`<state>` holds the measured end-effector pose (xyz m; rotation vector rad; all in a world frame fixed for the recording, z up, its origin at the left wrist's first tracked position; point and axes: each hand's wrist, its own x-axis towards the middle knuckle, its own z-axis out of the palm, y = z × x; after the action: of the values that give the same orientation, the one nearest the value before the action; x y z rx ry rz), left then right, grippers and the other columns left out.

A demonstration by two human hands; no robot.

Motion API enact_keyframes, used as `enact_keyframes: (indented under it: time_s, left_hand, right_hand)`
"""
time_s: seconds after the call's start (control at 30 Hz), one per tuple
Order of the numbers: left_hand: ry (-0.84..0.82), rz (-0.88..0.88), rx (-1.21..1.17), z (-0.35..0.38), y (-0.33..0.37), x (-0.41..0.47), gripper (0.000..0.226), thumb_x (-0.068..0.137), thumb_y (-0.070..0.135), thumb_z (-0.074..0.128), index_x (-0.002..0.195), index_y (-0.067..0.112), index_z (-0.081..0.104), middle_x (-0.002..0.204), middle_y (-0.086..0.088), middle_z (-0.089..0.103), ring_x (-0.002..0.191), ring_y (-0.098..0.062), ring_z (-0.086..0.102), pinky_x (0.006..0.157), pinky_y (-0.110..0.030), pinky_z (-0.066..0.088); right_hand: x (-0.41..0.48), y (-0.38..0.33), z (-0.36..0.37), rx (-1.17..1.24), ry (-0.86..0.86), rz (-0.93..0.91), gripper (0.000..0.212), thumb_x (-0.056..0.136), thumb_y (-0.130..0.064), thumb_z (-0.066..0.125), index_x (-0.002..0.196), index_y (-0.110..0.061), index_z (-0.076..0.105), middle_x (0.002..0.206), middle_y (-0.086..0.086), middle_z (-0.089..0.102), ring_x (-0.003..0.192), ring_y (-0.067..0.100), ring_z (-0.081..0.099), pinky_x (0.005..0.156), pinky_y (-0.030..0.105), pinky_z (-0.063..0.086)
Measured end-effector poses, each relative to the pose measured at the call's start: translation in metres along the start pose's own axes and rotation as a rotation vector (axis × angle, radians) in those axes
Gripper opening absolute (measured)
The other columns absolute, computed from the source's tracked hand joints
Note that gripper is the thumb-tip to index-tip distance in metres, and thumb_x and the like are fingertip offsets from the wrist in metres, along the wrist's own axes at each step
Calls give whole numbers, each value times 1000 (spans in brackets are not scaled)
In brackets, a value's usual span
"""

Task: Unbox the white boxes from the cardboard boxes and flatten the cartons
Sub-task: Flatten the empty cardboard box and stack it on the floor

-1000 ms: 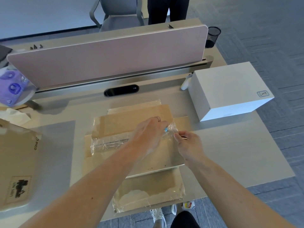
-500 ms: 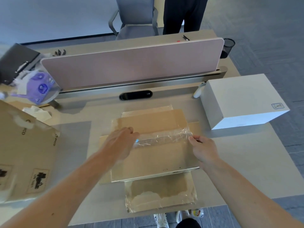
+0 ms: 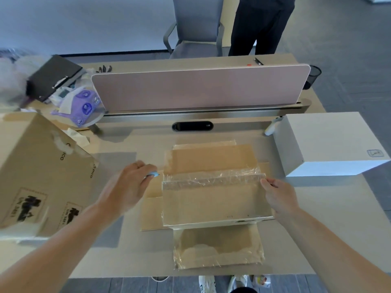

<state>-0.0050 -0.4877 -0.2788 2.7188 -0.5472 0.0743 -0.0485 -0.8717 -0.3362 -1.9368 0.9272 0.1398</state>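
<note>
Head view: flattened carton (image 3: 215, 204) lies centre at the tabletop's (image 3: 317, 229) front edge, brown, flaps spread, with a crinkled strip of clear tape (image 3: 211, 176) across its middle. The right hand (image 3: 277, 194) pinches the tape's right end. The left hand (image 3: 129, 187), just off the carton's left edge, curls round a small blue object (image 3: 152, 174). One white box (image 3: 330, 144) stands at the right edge, a printed cardboard box (image 3: 31, 166) at the left. A pink divider screen (image 3: 198, 87) lines the rear edge, with a grey chair (image 3: 196, 24) beyond.

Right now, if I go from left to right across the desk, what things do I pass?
Big brown cardboard box with black labels → left hand holding a small blue object → flattened brown carton with clear tape → right hand → white rectangular box.
</note>
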Motion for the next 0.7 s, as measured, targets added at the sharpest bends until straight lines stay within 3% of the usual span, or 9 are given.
enact_keyframes:
  time_s: [0.07,0.13,0.2,0.23,0.37,0.43,0.53,0.6,0.7]
  left_hand:
    - [56,-34,-151,9,24,7,17,96,17,67,109,27,72,101,10,57,78,-17,64,71,-30,51]
    - [83,-49,-271,21,52,15,21,92,14,73,111,25,74,101,10,57,79,-14,64,76,-31,53]
    - [71,-20,-321,30,87,22,21,90,17,75,109,24,70,98,10,60,82,-12,61,77,-35,54]
    - [50,-17,-348,33,105,26,19,90,19,75,105,25,66,95,12,61,83,-11,59,75,-36,53]
    - [25,31,-408,53,166,36,23,89,23,75,93,22,52,89,12,57,78,-12,56,68,-38,51]
    - [-4,68,-394,66,188,35,25,88,24,76,94,23,51,93,12,56,79,-14,59,67,-39,52]
    - [-143,141,-453,77,208,33,29,84,35,75,101,28,52,104,13,56,94,-14,60,78,-39,52]
    - [-258,154,-392,83,212,29,47,81,51,73,119,35,52,123,13,54,114,-13,56,94,-37,49]
    - [-354,116,-136,96,201,26,94,71,69,76,148,38,31,152,8,34,140,-17,33,117,-38,30]
  right_hand:
    - [-9,-2,1,-16,33,-22,44,94,-40,67,124,-7,67,113,7,70,105,27,63,92,39,48]
    - [-25,-10,-1,-7,77,-59,48,92,-42,70,128,-11,64,113,4,67,114,27,62,102,44,47]
    - [-41,-18,-3,85,6,-104,23,94,-38,68,105,-18,74,98,0,73,103,26,68,95,43,52]
    - [-52,-24,-3,180,-92,-84,22,96,-37,66,98,-17,75,89,-1,75,94,24,71,89,40,54]
    - [-78,-47,-9,407,-410,96,42,97,-51,59,101,-13,76,94,2,79,91,17,75,83,32,60]
    - [-77,-43,-17,486,-425,142,40,94,-51,64,101,-13,77,97,6,79,91,18,76,82,33,60]
    - [-70,-25,-34,525,-370,136,21,94,-29,70,90,-10,79,93,13,77,73,16,70,71,28,57]
    - [-61,-6,-47,553,-308,142,14,94,-20,70,91,-8,76,89,13,76,68,17,69,65,26,58]
    - [-45,39,-70,463,-192,130,9,94,-18,70,95,-10,73,94,12,76,78,21,71,69,26,60]
